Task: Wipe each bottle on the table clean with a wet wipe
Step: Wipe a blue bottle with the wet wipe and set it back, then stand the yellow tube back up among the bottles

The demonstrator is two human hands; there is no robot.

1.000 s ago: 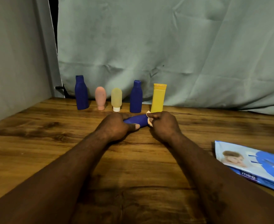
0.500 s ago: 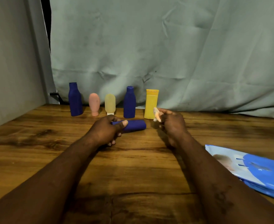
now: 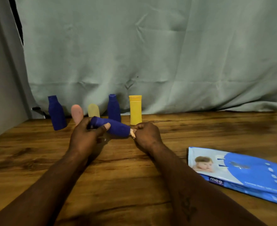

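My left hand [image 3: 87,136] grips a dark blue bottle [image 3: 116,128] held sideways above the table, its base pointing right. My right hand [image 3: 146,133] pinches a small crumpled wet wipe [image 3: 132,132] against the bottle's base end. Behind my hands a row stands along the curtain: a blue bottle [image 3: 56,113], a pink bottle [image 3: 77,113], a pale yellow bottle [image 3: 93,110] partly hidden by the held one, another blue bottle [image 3: 114,107] and a yellow bottle [image 3: 135,110].
A blue pack of baby wipes [image 3: 242,172] lies flat on the wooden table [image 3: 134,185] at the right. A grey-green curtain [image 3: 150,54] hangs behind the bottles, and a grey wall [image 3: 0,79] closes the left side.
My right hand came back from near the yellow bottle to the held bottle's base with the wipe. My left hand tilted the bottle, base end lower.
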